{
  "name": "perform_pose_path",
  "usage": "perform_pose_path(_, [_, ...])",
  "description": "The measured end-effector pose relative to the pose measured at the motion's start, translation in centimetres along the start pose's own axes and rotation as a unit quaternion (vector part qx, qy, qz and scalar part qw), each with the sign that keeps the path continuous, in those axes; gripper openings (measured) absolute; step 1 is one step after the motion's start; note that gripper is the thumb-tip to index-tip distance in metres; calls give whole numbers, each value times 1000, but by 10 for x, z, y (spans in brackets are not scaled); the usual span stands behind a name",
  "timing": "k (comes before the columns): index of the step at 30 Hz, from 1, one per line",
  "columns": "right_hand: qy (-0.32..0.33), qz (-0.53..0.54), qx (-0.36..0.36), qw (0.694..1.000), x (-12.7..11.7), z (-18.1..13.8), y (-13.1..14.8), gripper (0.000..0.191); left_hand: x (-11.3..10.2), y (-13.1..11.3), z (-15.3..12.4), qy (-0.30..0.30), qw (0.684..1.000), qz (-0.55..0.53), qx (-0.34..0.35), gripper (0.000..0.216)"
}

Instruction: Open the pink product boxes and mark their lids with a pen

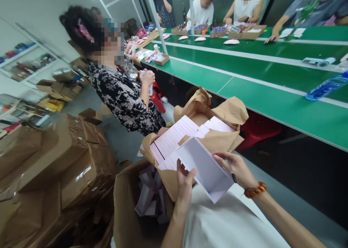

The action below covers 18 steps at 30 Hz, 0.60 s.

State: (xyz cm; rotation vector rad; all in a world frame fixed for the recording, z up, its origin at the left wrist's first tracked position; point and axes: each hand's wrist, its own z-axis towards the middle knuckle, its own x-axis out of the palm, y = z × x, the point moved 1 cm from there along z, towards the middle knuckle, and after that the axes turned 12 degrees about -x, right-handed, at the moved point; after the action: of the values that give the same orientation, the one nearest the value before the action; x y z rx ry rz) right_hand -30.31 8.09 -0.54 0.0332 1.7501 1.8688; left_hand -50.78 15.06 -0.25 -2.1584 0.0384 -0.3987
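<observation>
An open, pale lilac-white box [204, 168] is tilted in front of me, its hollow inside facing up. My left hand [185, 179] grips its lower left edge with thumb and fingers. On the far right edge, my right hand [236, 168] holds the box too, and a dark pen [232, 171] is tucked between its fingers. Just beyond lies a torn brown paper wrapping [227, 141] around rows of flat whitish boxes [175, 134]. The right hand's fingertips are partly hidden behind the box wall.
Below left stands a large carton [123, 201] with whitish box pieces [148, 195] inside. Big wrapped cartons [73, 164] fill the left. A green conveyor table [201, 68] runs along the right, bearing a blue bottle [327, 85]. A person [119, 92] stands left; others sit across the table.
</observation>
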Motion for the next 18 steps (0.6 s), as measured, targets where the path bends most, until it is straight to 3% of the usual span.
perform_pose_path(5, [-7, -21, -10, 1000, 6, -23, 3, 51, -15, 5, -9, -5, 1000, 5, -26, 71])
perform_pose_path(11, [-69, -85, -53, 993, 24, -41, -9, 31, -10, 17, -25, -40, 999, 11, -31, 81])
perform_pose_path(15, [-83, -163, -97, 978, 28, -50, -10, 33, -7, 14, -33, -34, 998, 48, -34, 81])
perform_pose_path(18, [-85, -193, -90, 973, 31, -54, -10, 29, -10, 10, -35, -34, 996, 72, -38, 80])
